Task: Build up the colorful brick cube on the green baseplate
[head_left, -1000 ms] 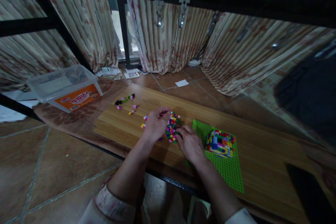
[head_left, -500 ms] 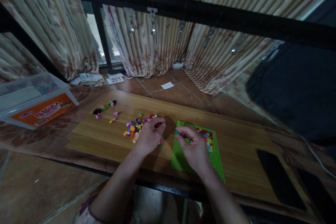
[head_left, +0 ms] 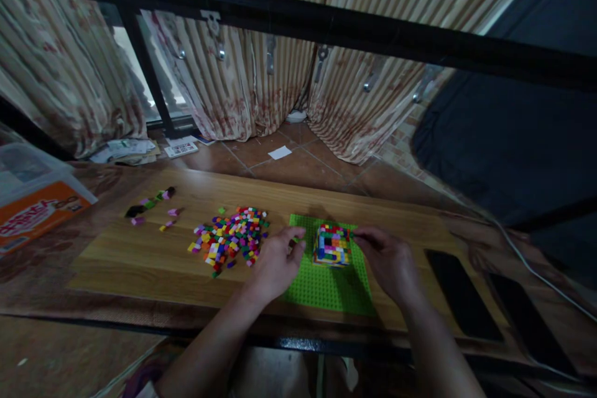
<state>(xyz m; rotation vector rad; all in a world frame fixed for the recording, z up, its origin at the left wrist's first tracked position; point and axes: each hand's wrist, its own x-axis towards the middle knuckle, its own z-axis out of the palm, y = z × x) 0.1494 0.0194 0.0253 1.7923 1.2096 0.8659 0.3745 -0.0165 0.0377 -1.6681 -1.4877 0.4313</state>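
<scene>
On the green baseplate (head_left: 303,292) stands a hollow, box-like structure of many-coloured toy bricks (head_left: 332,245). My right hand (head_left: 392,264) is at its upper right corner, with thumb and forefinger pinched on a small dark green brick (head_left: 353,234). Whether that brick touches the structure I cannot tell. Over the left edge of the baseplate is my left hand (head_left: 278,261); its fingers are bent, thumb and forefinger apart, and I see nothing held between them. A pile of loose coloured bricks (head_left: 233,236) lies to the left of this hand.
Several pink, green and black pieces (head_left: 149,204) lie farther left on the wooden board (head_left: 163,261). A clear plastic box with an orange label (head_left: 41,211) stands at the far left. Two dark flat objects (head_left: 461,292) lie at the right. A black bar (head_left: 280,6) crosses above.
My right hand has moved from the baseplate's left part to the structure's right side, uncovering the structure. My left hand has left the brick pile for the baseplate's edge. The view has shifted right.
</scene>
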